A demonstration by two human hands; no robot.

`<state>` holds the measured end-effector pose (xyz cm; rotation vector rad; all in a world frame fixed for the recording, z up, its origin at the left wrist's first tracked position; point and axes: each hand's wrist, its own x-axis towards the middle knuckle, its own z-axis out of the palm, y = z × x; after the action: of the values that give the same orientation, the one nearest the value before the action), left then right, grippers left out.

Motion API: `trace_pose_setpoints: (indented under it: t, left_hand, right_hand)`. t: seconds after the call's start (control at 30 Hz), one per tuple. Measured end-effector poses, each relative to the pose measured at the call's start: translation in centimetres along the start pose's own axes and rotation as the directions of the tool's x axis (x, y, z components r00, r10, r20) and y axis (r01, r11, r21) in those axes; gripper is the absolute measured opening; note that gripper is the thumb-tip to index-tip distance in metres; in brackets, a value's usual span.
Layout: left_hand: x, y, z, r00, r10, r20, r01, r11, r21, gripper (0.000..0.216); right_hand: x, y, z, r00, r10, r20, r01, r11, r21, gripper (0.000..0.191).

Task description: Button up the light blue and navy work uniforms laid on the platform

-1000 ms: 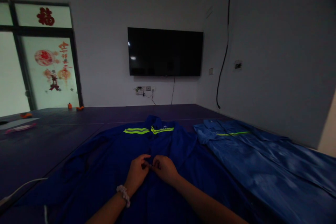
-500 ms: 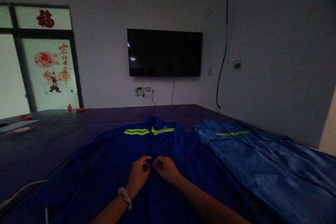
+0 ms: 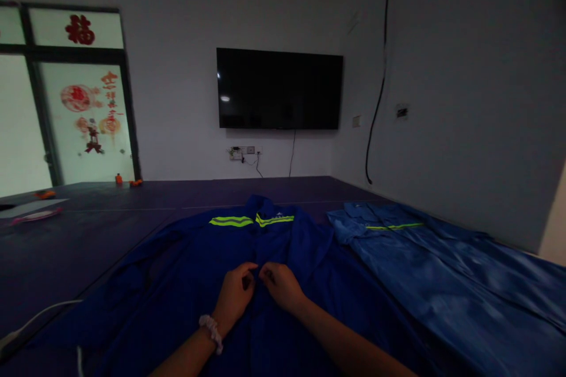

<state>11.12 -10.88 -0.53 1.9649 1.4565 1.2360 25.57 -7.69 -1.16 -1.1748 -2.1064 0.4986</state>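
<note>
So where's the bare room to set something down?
Bare: the purple surface between the far wall and the dark blue jacket, and left, between its sleeve and the pink-edged item. Crowded: near and right, with left hand and right hand over that jacket, a lighter blue jacket alongside.

Jkt (image 3: 265, 247) on surface (image 3: 154, 197), 2nd garment (image 3: 442, 277) to its R; TV (image 3: 280, 89) behind (on wall (image 3: 177, 100)).

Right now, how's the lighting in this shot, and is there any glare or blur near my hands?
Head view: dim overall, brightest at the frosted door; head view: small glare spots on the TV; head view: the dark blue jacket sinks into shadow around your left hand and right hand, so whether they pinch anything is unclear.
</note>
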Motion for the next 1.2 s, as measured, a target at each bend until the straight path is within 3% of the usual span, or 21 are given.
trace_pose_setpoints:
  t: [0.47, 1.2]
  left_hand:
    - [-0.2, 0.2, 0.0, 1.000, 0.024, 0.003, -0.024, 1.000, -0.006, 0.039]
    - [-0.1, 0.1, -0.1, 1.000, -0.009, -0.019, 0.009, 1.000, -0.007, 0.032]
  right_hand:
    - [-0.2, -0.3, -0.1, 0.999, 0.008, 0.041, -0.002, 0.988, -0.151, 0.017]
    - [-0.6, -1.1, -0.6, 0.998, -0.023, 0.057, 0.032, 0.986, -0.165, 0.016]
